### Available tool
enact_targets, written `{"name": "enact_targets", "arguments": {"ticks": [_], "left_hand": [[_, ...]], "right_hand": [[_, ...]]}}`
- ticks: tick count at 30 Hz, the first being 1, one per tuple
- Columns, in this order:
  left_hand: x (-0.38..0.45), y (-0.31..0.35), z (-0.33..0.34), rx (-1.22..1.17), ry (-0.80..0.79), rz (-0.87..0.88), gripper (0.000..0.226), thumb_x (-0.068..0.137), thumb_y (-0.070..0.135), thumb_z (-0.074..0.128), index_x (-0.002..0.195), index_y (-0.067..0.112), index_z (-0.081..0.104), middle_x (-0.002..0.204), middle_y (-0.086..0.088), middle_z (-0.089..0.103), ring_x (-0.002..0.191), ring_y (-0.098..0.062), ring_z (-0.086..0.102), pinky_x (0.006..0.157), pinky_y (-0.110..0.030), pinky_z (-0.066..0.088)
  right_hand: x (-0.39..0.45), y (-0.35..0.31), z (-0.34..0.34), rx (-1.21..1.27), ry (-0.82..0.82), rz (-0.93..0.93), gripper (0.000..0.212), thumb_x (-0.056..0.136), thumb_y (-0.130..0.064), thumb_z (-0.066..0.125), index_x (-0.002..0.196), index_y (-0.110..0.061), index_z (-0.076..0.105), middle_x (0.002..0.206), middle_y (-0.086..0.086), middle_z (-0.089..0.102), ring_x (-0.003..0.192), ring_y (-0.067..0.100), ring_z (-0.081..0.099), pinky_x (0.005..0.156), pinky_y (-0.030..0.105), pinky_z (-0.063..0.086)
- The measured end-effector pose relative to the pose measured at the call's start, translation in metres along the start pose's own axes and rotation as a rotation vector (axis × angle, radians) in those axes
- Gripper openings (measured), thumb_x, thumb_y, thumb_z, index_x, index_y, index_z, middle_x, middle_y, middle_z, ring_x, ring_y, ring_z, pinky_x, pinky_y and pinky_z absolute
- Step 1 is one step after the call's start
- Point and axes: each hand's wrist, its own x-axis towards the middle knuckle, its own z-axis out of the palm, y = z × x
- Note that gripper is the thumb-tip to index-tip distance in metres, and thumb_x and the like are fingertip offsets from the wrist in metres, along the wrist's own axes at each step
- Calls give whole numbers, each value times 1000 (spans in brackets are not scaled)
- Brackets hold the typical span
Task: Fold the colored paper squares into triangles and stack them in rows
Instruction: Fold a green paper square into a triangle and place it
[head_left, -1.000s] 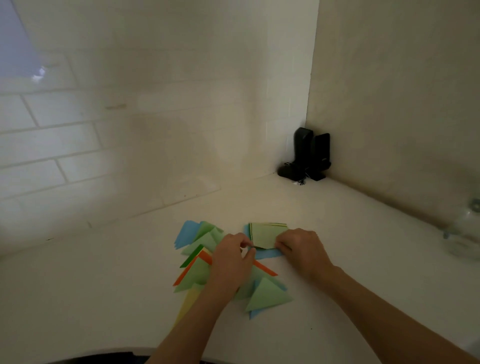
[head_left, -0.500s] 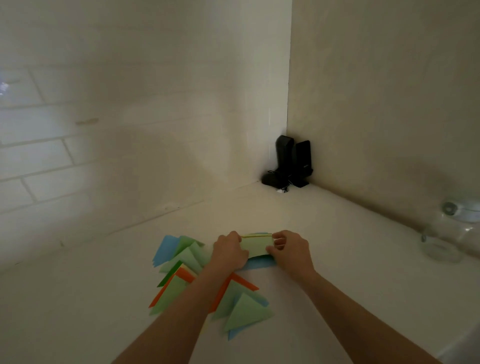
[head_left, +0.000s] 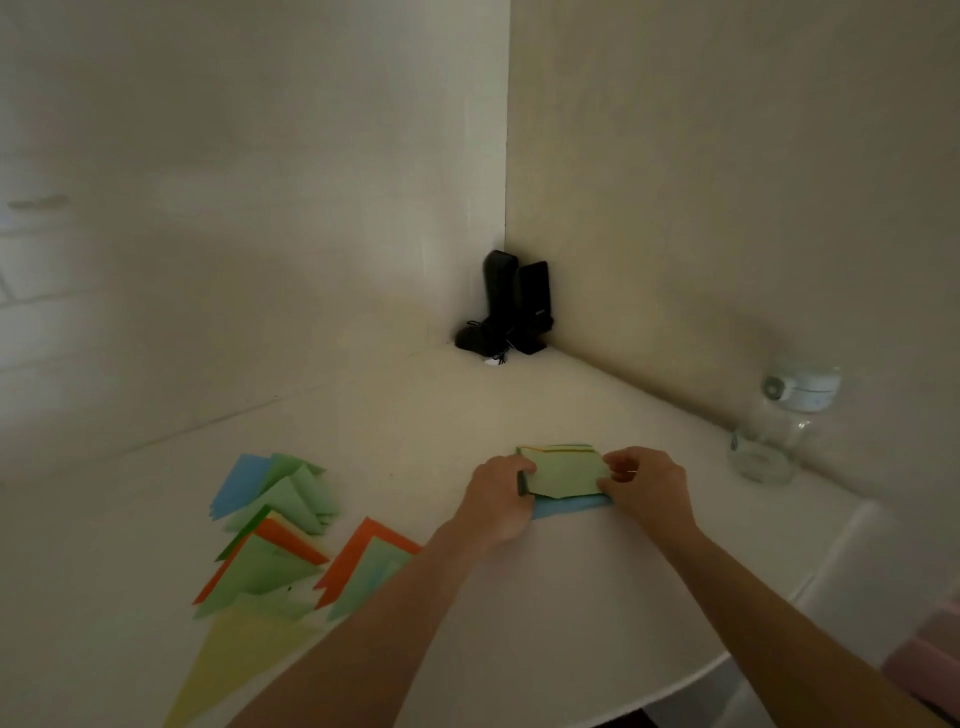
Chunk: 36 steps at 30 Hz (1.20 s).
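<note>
A small stack of colored paper squares (head_left: 563, 470), light green on top, is lifted at a tilt over a blue sheet (head_left: 566, 506) that lies on the white table (head_left: 519, 623). My left hand (head_left: 498, 499) grips the stack's left edge. My right hand (head_left: 647, 486) pinches its right edge. Folded triangles lie in rows to the left: blue and green ones (head_left: 280, 491) at the back, green on orange (head_left: 260, 564) in the middle, another orange and green pile (head_left: 371, 571) beside my left forearm, and a yellow triangle (head_left: 234, 665) nearest me.
Two black speakers (head_left: 511, 304) stand in the wall corner at the back. A clear glass jar (head_left: 774, 431) with a white lid sits at the right by the wall. The table's rounded front edge runs along the lower right.
The view has swung left and down. Both hands raised the paper stack off the blue sheet and now hold it by its two side edges, away from the folded triangles.
</note>
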Motion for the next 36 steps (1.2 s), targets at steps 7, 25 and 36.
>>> {"name": "enact_targets", "arguments": {"ticks": [7, 25, 36], "left_hand": [[-11, -10, -11, -114, 113, 59, 41, 81, -3, 52, 117, 18, 57, 118, -6, 54, 95, -12, 54, 83, -19, 43], [-54, -31, -29, 14, 165, 256, 29, 84, 8, 55, 110, 20, 59, 109, 1, 54, 103, -13, 50, 92, -29, 43], [-114, -22, -2, 26, 228, 554, 35, 77, 10, 49, 111, 16, 57, 113, 3, 55, 105, -11, 47, 89, -22, 40]], "right_hand": [[-15, -18, 17, -418, -168, -420, 57, 76, -51, 67, 123, -20, 59, 134, -3, 53, 121, 17, 47, 101, 30, 34], [-41, -37, 16, -112, 81, -190, 11, 71, -44, 74, 78, -36, 74, 91, -11, 69, 86, 12, 59, 77, 33, 47], [-119, -9, 17, -302, 99, -616, 25, 70, -54, 54, 64, -36, 70, 70, -21, 67, 64, 4, 62, 62, 25, 42]]}}
